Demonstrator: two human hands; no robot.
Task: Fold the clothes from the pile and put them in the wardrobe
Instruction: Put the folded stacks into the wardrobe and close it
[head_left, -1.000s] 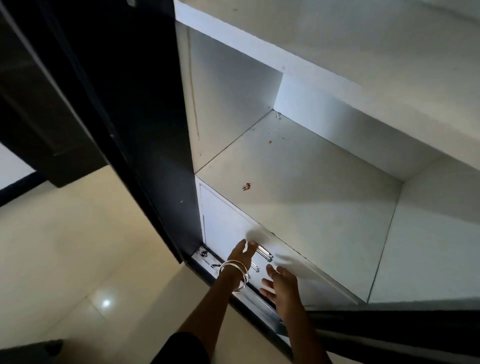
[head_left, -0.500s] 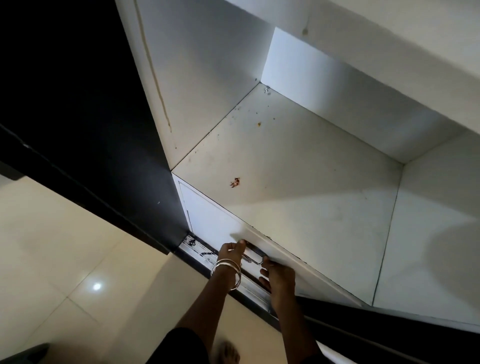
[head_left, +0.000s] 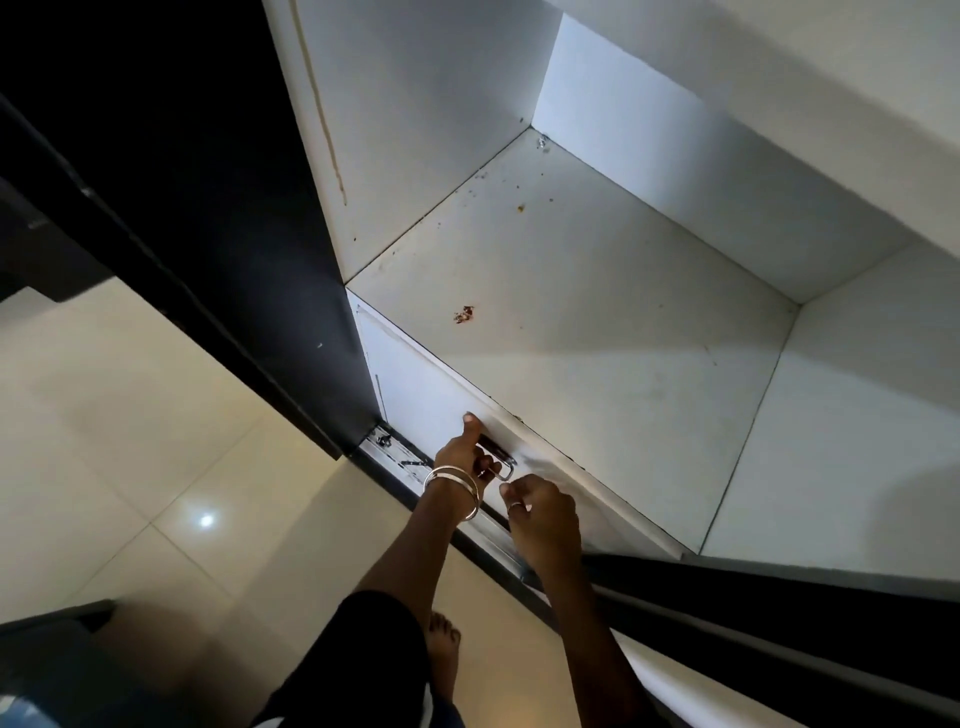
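White wardrobe (head_left: 597, 364) panels fill the view from above, with a dark door (head_left: 208, 260) to the left and pale floor tiles (head_left: 130, 441) below it. Inside the wardrobe, a shelf (head_left: 597, 338) lies just beyond the fingers, marked with a small reddish stain (head_left: 464, 314) and a few dark specks. Below the shelf's front edge sits a white drawer front (head_left: 421, 395) with a metal handle (head_left: 497, 457).

Left hand (head_left: 462, 457), with two silver bangles (head_left: 453, 486) at the wrist, has its fingers curled around the handle, and its thumb lies straight up against the drawer front. Right hand (head_left: 540, 512), wearing a ring (head_left: 518, 505), sits just right of the handle with its fingers curled downward; whether they hold anything cannot be told from this angle.

Under both hands a metal track (head_left: 395, 457) runs along the wardrobe's base. Nearer the viewer than the fingers, a bare foot (head_left: 444, 644) stands on the tiles. No part of the clothes pile shows in view.
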